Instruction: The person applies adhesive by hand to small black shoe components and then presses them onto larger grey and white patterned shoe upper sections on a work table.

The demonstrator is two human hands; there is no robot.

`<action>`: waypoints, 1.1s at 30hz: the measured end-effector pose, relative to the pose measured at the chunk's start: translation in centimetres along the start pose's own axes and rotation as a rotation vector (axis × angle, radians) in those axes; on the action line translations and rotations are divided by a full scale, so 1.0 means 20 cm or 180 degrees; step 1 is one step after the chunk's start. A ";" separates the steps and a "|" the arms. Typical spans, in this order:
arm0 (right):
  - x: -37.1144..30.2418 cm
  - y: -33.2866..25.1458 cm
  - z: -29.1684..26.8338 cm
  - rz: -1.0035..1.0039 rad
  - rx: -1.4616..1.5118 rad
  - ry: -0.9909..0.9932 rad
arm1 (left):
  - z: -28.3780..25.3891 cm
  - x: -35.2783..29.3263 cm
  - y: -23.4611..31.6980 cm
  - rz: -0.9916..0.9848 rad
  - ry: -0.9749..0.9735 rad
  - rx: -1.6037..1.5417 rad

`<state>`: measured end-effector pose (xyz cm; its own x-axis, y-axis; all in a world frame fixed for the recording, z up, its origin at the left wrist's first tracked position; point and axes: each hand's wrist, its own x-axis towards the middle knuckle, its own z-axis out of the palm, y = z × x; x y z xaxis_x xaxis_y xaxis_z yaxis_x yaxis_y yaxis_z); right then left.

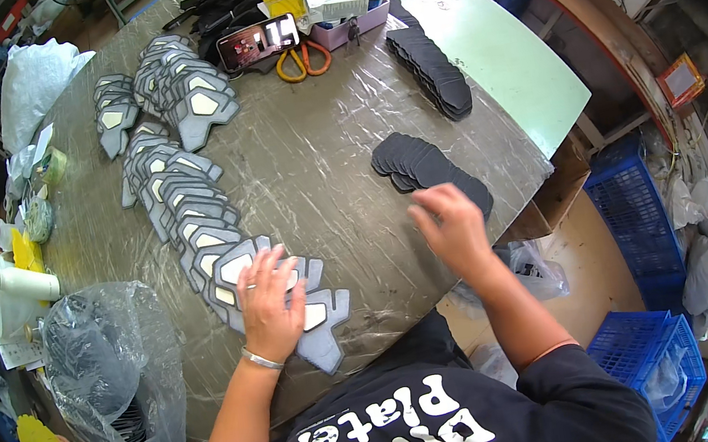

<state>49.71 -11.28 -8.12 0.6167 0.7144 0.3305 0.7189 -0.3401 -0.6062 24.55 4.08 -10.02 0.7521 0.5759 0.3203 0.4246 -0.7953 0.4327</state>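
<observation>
My left hand (273, 305) lies with fingers outstretched on the near end of a long overlapping row of flat grey cut pieces (189, 203), each with a cream panel. One grey piece (323, 325) sticks out to the right of this hand, nearest me. At the right, my right hand (455, 229) is at the near edge of a fanned stack of black rounded pieces (423, 162). Its thumb and fingers are apart, and nothing shows between them. Farther back lies a second fanned row of black pieces (433, 74).
A phone (258, 43), orange-handled scissors (304, 61) and a pink box (352, 27) of small goods stand at the table's far side. More grey pieces (181, 87) lie back left. A clear plastic bag (117, 372) is at the left edge; blue crates (635, 222) stand right.
</observation>
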 end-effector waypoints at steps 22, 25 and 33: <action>0.33 0.52 -0.37 0.1685 0.2711 0.1554 | 0.54 0.66 0.45 0.1493 -0.0196 -0.0431; 0.20 0.28 -0.35 0.0944 0.1665 0.1322 | 0.43 0.62 0.51 0.1093 -0.0070 -0.1351; -0.10 -0.28 0.00 -0.1180 0.0928 -0.0067 | 0.17 0.23 0.48 -0.1564 0.0137 -0.4385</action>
<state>44.51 -10.85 -5.40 0.3266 0.7687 0.5500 0.7676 0.1239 -0.6289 33.79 -1.52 -7.21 0.6510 0.7548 -0.0806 -0.1977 0.2711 0.9420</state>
